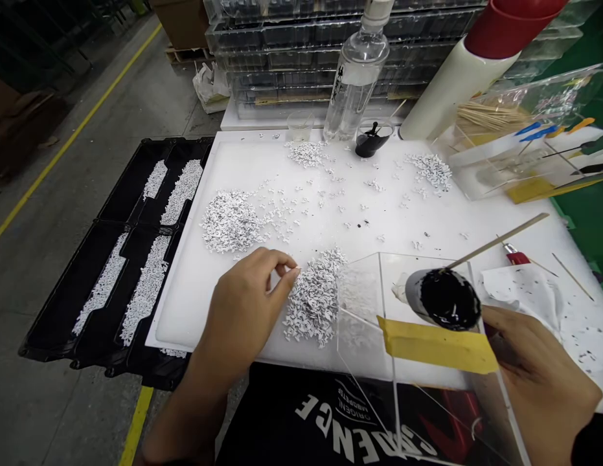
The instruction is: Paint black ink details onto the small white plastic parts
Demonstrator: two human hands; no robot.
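Note:
My left hand [247, 301] is closed in a pinch, with a tiny white piece [298, 268] just showing at its fingertips. Directly beside those fingertips is a heap of small curved white-and-grey pieces [313, 298]. My right hand [539, 382] is curled at the right side of a clear plastic box [393, 401], its fingertips hidden; what it grips cannot be made out. On the box, a cup of black paint-like stuff [449, 301] leans with a wooden stick [500, 239] in it. Yellow tape [440, 346] runs below the cup. A thin pale stick [359, 318] points toward the heap.
More pieces lie in a left heap [230, 221] and back heaps on the white board [194, 298]. Black trays [107, 213] of pieces stand left. Behind are a clear bottle [357, 77], a dark cup [372, 139], a red-capped flask [456, 84] and stacked clear trays [282, 65].

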